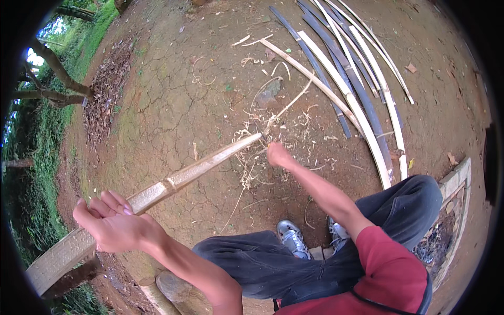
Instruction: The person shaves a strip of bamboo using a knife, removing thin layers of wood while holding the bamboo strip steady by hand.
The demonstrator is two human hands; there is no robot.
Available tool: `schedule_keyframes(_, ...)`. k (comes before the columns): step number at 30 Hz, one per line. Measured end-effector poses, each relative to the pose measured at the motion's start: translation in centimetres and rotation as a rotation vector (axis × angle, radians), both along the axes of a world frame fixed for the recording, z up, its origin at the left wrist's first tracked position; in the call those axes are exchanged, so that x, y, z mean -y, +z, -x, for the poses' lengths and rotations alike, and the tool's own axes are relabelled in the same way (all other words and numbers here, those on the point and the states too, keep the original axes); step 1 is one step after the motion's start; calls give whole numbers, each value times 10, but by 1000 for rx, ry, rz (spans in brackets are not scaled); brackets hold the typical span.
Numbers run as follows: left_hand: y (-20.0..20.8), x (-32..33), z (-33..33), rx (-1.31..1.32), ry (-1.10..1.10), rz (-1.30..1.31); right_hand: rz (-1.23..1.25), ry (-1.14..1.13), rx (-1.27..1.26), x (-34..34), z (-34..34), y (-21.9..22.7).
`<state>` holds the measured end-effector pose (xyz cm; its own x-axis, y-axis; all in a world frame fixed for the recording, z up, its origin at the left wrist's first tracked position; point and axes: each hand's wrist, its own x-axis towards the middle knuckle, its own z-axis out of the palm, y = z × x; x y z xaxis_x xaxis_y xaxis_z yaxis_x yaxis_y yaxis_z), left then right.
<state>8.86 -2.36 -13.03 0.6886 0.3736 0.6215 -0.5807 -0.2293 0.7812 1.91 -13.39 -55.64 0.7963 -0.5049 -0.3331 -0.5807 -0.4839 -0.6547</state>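
Head view.

Item: slat [152,196], one, pale, with a ridged joint partway along. It runs slantwise between the two hands, broad at its left end and narrowing to a tip at its right end.

Item: left hand [118,226], on the broad part of the slat. Fingers are bent in and grip it.

Item: right hand [279,156], just beside the slat's tip. Fingers are closed into a fist; what they hold, if anything, cannot be told.

Item: shavings [247,173], many, thin and curled, strewn on the ground around the slat's tip.

Item: stone [269,93], grey, beyond the slat's tip.

Item: pale strips [360,114], several, long, lying to the right of the slat and beyond its tip.

Item: dark strips [374,118], several, lying among the pale ones, likewise right of the slat.

Item: shoes [294,240], a pair, silvery, nearer the person than the slat's tip.

Item: trousers [252,262], dark, legs bent, on the person's side of the slat.

Item: log [155,298], nearer the person than the slat.

Item: tree [58,65], with bare, forking limbs, beyond the slat's broad end.

Item: leaf litter [109,86], brown, beside the tree, likewise beyond the slat.
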Motion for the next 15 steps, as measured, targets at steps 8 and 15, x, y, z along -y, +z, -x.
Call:
schedule_keyframes(8, 11, 10, -3, -78, -79, 122, 24, -34, -191, 25, 12, -36)
schedule_keyframes(15, 28, -11, 9, -90, -257, 46, -248, 29, -206, -34, 42, 48)
